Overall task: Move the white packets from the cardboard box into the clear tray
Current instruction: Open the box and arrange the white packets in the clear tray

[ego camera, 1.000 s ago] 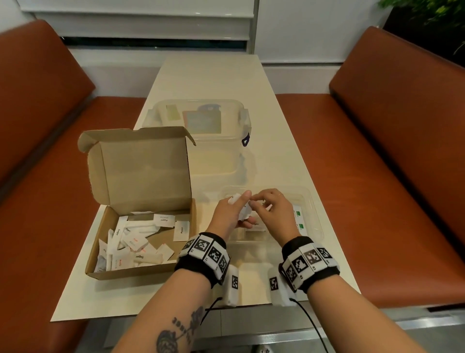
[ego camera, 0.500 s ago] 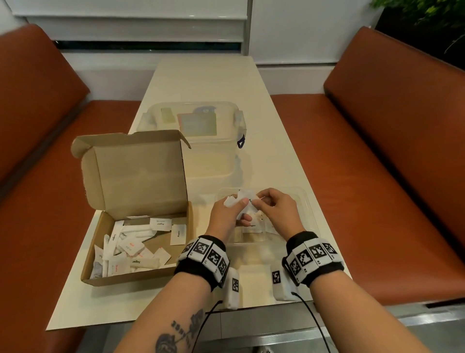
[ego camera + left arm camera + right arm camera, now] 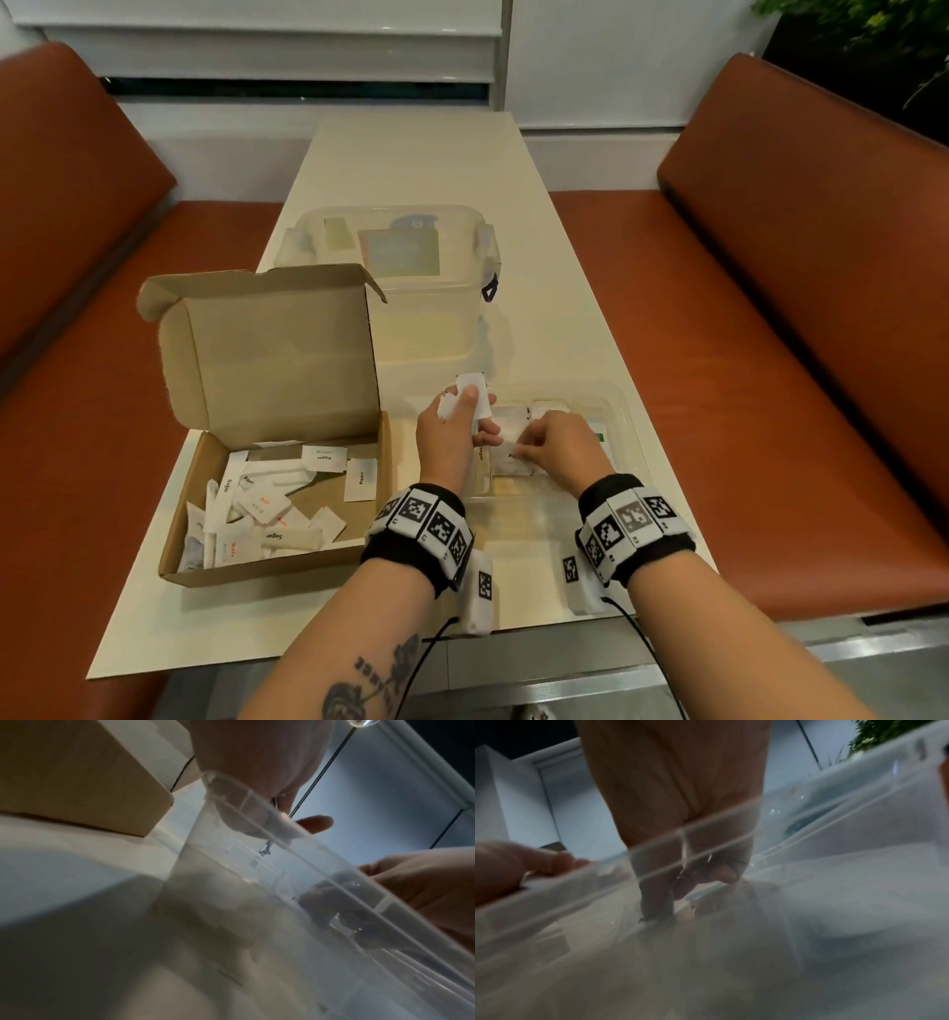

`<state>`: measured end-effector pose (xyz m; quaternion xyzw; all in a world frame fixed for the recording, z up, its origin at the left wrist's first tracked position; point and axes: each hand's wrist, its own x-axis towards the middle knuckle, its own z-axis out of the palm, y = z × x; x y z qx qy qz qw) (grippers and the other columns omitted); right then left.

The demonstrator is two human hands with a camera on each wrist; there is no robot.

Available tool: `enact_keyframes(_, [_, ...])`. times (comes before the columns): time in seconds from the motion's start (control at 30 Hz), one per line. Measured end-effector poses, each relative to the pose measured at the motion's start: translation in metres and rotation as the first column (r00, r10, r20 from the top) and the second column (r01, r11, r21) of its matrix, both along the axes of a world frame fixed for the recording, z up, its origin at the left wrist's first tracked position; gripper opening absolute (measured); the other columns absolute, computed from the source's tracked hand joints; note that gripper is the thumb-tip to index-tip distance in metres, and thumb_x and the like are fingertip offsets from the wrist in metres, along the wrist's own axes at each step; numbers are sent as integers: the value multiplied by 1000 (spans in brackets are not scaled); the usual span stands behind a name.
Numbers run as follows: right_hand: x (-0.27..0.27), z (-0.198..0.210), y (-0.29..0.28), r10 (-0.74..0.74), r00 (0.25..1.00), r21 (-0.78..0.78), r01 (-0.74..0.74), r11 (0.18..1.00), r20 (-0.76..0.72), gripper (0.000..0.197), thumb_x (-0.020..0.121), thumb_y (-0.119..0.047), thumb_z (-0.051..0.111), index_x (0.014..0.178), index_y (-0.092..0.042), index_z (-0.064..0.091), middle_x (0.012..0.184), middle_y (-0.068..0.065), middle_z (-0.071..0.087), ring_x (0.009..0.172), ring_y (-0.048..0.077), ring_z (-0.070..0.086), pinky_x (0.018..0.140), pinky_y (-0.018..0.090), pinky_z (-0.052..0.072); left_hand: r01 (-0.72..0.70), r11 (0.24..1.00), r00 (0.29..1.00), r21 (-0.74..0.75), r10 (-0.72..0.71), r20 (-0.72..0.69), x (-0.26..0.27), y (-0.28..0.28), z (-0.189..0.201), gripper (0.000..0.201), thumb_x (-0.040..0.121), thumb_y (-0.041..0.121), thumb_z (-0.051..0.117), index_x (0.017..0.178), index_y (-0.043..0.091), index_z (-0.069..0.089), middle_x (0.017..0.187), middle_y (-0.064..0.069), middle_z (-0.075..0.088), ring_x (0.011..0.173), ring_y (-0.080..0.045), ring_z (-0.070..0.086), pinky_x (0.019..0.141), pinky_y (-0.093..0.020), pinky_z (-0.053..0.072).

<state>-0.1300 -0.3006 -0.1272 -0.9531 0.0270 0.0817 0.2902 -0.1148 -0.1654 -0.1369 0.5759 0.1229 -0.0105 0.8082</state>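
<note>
The open cardboard box (image 3: 267,568) sits on the table's left and holds several white packets (image 3: 267,514). To its right lies the clear tray (image 3: 624,411) with a few packets in it. My left hand (image 3: 475,416) hovers over the tray's left edge and grips a small bundle of white packets (image 3: 472,385). My right hand (image 3: 529,447) is down inside the tray, pinching one white packet (image 3: 508,460) against the tray floor. The right wrist view shows those curled fingers (image 3: 693,886) through the clear tray wall (image 3: 577,892). The left wrist view shows the tray rim (image 3: 321,852) and box corner (image 3: 77,780).
A lidded clear storage container (image 3: 411,288) stands just behind the box and tray. The cream table (image 3: 411,164) is narrow, with brown benches (image 3: 796,334) on both sides. Its near edge runs just under my wrists.
My right hand has dropped from the bundle in my left hand down into the tray with a packet. My left hand has barely moved and keeps its bundle.
</note>
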Motion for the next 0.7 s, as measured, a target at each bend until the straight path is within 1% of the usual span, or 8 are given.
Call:
enact_keyframes(0.07, [2,-2,4,25,999,-45,-26,999,-28,15,86,-21,67,88,-9,75,86,5,69,79,17,62,71,24,44,3,1000,1000,10,-3,3,0,-1,0,14,95,15,53,85,15,63,84,-11,70,49,-18,53,44,-25,48])
enact_keyframes(0.1, [2,-2,6,33,999,-59,-35,998,-30,15,86,-21,66,89,-8,75,91,8,69,84,20,63,74,26,45,3,1000,1000,11,-3,4,0,-1,-1,14,95,15,53,85,14,63,83,-11,70,49,-19,53,44,-24,48])
enact_keyframes(0.2, [2,-4,7,60,998,-108,-62,992,-22,17,87,-22,65,94,-9,74,98,7,61,91,22,59,74,24,40,-1,1000,1000,14,1,11,0,-2,-1,13,95,15,53,87,14,63,81,-10,70,48,-18,54,44,-24,48])
enact_keyframes(0.3, [1,-4,7,68,997,-110,-65,992,24,13,86,-20,66,96,-12,69,88,2,52,84,19,55,71,23,37,-4,999,1000,42,3,20,0,-3,-3,11,95,16,53,94,12,63,81,-10,71,48,-16,56,43,-24,49])
enact_keyframes(0.4, [-3,-6,8,71,993,-94,-62,994,99,15,81,-14,67,94,-15,58,82,-3,50,76,15,49,65,24,33,-12,999,1000,31,11,17,0,-3,-4,13,95,16,53,101,9,62,79,-9,71,48,-15,56,43,-24,49])
enact_keyframes(0.47, [-5,-8,9,85,989,-116,-71,991,124,11,81,-12,65,90,-15,59,81,-5,48,77,14,46,64,23,31,-14,999,1000,38,14,20,0,-3,-4,12,95,16,53,100,9,63,78,-8,71,47,-15,57,43,-23,49])
enact_keyframes(0.53, [-6,-9,10,97,988,-135,-81,988,118,9,82,-12,64,90,-15,64,83,-5,48,79,12,46,66,22,31,-12,999,1000,51,10,24,1,-3,-5,11,95,16,53,94,12,63,76,-6,71,47,-15,57,43,-23,49])
enact_keyframes(0.7, [-3,-10,11,99,992,-165,-85,983,74,12,83,-10,61,94,-15,64,86,-3,47,84,17,52,68,23,35,-10,998,1000,59,8,25,1,-3,-6,11,95,17,53,92,13,63,78,-7,71,48,-15,58,44,-24,50])
